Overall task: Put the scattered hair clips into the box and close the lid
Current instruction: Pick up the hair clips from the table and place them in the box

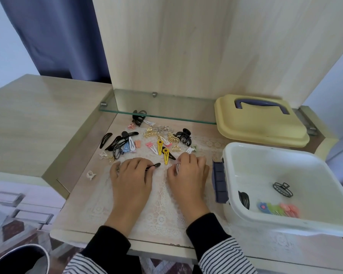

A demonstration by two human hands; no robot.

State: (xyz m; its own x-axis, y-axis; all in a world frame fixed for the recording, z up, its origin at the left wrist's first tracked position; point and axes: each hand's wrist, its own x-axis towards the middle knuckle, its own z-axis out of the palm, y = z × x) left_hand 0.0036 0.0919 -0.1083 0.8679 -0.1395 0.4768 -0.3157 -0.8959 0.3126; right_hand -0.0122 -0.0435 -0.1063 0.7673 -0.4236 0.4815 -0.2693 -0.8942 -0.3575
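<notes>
Sleeves, black-cuffed over stripes, fill the bottom of my feed. On the left hand I read the fingers as curled, pinching a slim black clip whose tip pokes out toward the other hand. The right hand curls its fingers round a striped clip. Just beyond both sets of fingertips the scattered hair clips lie on a lace mat covering the counter. Near the right fingers, on their outer side, stands the open white box, holding a black claw clip and a row of coloured clips. Beyond the box lies the yellow lid, handle up, beside a glass shelf.
</notes>
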